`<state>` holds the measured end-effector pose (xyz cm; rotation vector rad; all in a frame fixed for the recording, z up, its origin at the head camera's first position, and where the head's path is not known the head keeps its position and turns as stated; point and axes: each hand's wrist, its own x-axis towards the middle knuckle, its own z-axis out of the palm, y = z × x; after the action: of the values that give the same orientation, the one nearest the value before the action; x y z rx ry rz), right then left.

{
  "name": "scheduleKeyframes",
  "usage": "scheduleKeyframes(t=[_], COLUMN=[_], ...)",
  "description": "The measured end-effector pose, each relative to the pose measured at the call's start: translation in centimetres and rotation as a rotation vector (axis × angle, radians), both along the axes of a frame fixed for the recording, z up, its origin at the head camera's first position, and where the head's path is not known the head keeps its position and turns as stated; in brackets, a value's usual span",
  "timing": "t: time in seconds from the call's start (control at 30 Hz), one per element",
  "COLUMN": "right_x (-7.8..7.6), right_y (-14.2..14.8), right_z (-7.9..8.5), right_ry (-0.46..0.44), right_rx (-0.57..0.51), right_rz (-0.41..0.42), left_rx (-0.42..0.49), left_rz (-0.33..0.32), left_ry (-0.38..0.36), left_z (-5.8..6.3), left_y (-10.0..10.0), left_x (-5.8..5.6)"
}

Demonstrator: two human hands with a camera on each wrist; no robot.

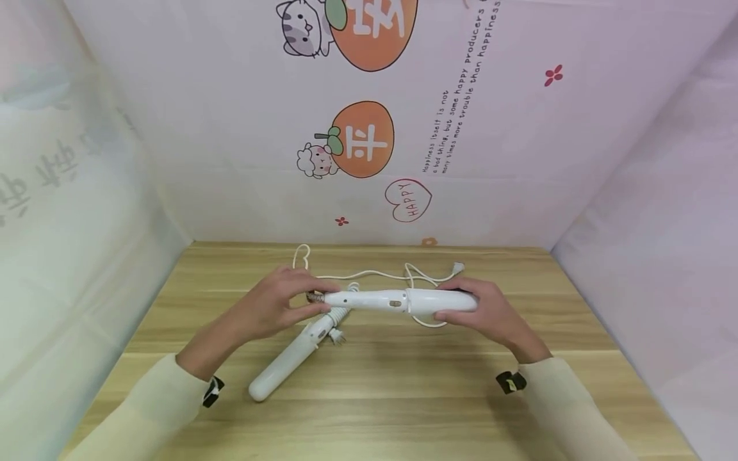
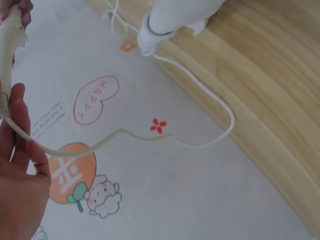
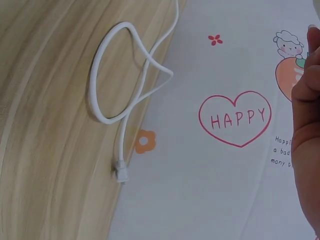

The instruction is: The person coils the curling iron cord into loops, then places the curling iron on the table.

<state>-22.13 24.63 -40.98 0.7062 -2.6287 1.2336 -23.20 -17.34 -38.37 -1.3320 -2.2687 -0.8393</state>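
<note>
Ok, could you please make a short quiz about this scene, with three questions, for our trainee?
1. Which hand grips the wide end of the held wand?
2. True or false: the other wand is also lifted off the table.
3. Which word is inside the heart? (a) LUCKY (b) HAPPY (c) SMILE

Key:
1. The right hand; the left hand is at the cord end.
2. False; it lies on the table.
3. (b)

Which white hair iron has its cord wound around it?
The hair iron lying on the table; its cord spirals around one end. The held hair iron trails a loose cord.
</note>
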Motion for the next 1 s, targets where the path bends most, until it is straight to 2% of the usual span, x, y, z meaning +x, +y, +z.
scheduleKeyframes(t=[0.17,0.33,0.43,0.57,0.67,0.77,0.87,1.0], right_x=[0.2,0.4,0.7,1.1,1.1,1.0,1.0,1.1], right_y=[0.8,2.0,2.7,3.0,3.0,3.0,3.1,3.1], right_z=[0.4,0.7,1.0,1.3,1.1,1.0,0.9,1.1], right_ry=[-0.015,-0.029,-0.051,-0.067,-0.081,-0.095,-0.09,-0.065], right_rx=[-0.043,-0.081,-0.113,-0.195,-0.295,-0.398,-0.473,-0.521], right_rz=[-0.002,0.008,0.003,0.006,0.043,0.085,0.097,0.074], left_rx=[0.059,0.081,0.105,0.21,0.317,0.382,0.412,0.445], left_rz=[-0.03,-0.006,0.074,0.148,0.104,0.072,0.051,-0.013], left_ry=[0.014,0.0,-0.119,-0.315,-0.396,-0.459,-0.48,-0.482], left_z=[0.7,0.9,0.9,0.3,-0.7,-1.2,-1.3,-1.3], left_y=[-0.9,-2.1,-2.9,-3.1,-2.5,-1.6,-0.9,0.1], left_x=[-0.1,-0.7,-0.8,-0.8,-1.3,-1.9,-2.4,-3.0])
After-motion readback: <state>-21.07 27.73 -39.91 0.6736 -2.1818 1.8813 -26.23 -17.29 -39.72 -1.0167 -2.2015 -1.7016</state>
